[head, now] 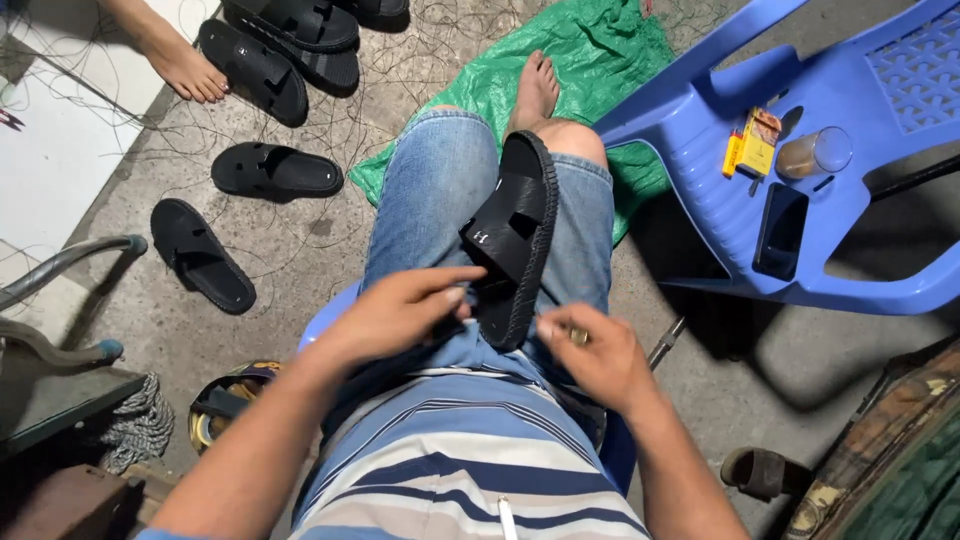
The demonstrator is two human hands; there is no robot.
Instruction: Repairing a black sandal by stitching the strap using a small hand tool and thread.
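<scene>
Bare concrete floor surrounds the blue plastic chair, which carries a clear glass cup of brownish liquid. Left hand rests half-open on the black woven sandal; right hand pinches something small, hard to make out.

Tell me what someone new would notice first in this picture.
A black slide sandal with a stitched sole lies across the denim-clad lap, the left hand touching its strap, the right hand beside its heel. More black sandals lie on the concrete floor upper left. A blue plastic chair at right holds a glass tumbler.
</scene>
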